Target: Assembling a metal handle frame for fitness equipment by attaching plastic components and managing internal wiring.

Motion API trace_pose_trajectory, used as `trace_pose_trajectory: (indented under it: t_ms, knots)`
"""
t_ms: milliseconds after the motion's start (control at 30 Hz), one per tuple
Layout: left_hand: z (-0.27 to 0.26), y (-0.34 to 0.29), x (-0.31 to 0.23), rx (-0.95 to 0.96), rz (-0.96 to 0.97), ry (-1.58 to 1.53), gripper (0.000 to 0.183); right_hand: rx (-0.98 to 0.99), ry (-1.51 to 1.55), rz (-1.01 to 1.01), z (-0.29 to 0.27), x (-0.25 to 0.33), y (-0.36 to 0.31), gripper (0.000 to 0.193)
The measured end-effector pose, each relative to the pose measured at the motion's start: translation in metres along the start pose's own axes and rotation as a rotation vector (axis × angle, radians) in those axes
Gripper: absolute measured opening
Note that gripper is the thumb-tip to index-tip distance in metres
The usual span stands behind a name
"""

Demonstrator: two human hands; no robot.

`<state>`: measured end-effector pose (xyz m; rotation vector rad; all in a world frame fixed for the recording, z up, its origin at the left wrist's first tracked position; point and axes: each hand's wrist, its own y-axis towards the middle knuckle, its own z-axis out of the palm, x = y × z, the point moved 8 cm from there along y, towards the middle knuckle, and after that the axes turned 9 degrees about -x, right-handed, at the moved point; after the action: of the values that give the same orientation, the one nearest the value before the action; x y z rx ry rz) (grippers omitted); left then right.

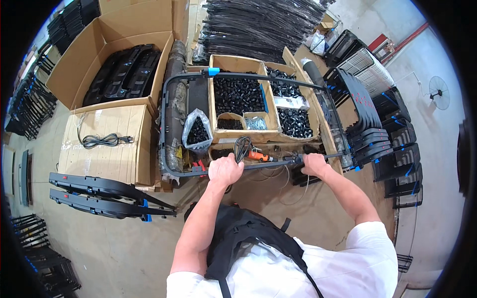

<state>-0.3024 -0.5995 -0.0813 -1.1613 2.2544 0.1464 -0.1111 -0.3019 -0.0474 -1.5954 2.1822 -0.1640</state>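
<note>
A black tubular frame (268,165) with rounded corners lies across a wooden parts tray, a piece of blue tape on its far bar. My left hand (226,170) is closed at its near bar, and a loop of coiled black cable (242,148) rises out of the fist. Whether that fist also grips the bar is hard to see. On the right, my right hand (316,165) wraps round the same near bar. Between the two hands lies an orange power tool (259,155), just beyond the bar. Red-handled pliers or a similar tool (201,166) sit left of my left hand.
The wooden tray (240,134) holds black plastic caps, screws and a clear bag (198,131) of small black parts. Left are an open carton (124,22) of black panels, a closed carton (104,154) bearing a coiled cord, and two black leg assemblies (99,196). Stacked frames (357,102) stand right.
</note>
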Motion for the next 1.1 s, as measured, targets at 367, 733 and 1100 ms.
trace_pose_trajectory:
  t_ms: [367,733,1100]
  knots:
    - [0.006,-0.001,0.000,0.011,0.009,0.017,0.047,-0.262,0.258,0.169,-0.030,0.002,0.003,0.060]
    - [0.007,0.003,-0.001,-0.026,0.028,0.005,0.047,0.067,0.052,0.081,-0.005,0.001,0.006,0.037]
    - [0.003,0.001,0.000,-0.020,0.021,0.010,0.045,0.086,0.151,0.236,0.004,-0.008,0.020,0.054]
